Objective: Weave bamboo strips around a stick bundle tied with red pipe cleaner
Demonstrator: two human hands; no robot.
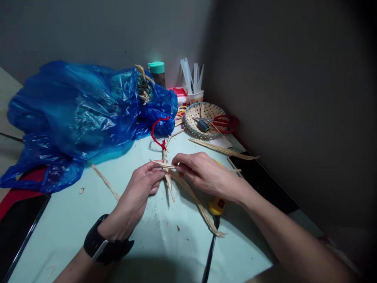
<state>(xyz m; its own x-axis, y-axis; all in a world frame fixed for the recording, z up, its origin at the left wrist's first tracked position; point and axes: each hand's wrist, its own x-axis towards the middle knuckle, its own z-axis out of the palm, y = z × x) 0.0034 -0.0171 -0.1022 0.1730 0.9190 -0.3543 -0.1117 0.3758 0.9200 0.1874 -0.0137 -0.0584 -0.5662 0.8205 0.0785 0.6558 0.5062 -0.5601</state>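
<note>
My left hand [140, 182] pinches a braid [165, 155] of dried, straw-coloured husk strips near its lower end. A red fuzzy cord [153, 133] is tied round the braid's far end, its tail curving up toward the blue bag. Between thumb and fingers, my right hand [203, 173] grips a husk strip [170, 166] that crosses to the left hand. A long loose strip [200, 206] trails from the braid toward the lower right, and a shorter one [169, 186] hangs below the fingers. The right fingertips partly hide their hold.
A blue plastic bag [100, 106] fills the back left. Behind are a woven basket [188, 127] with red-handled scissors [225, 122] and a dark thread spool [202, 125], and a cup [196, 96] of translucent sticks. A yellow tool [216, 207] with a black cord lies beneath the right arm.
</note>
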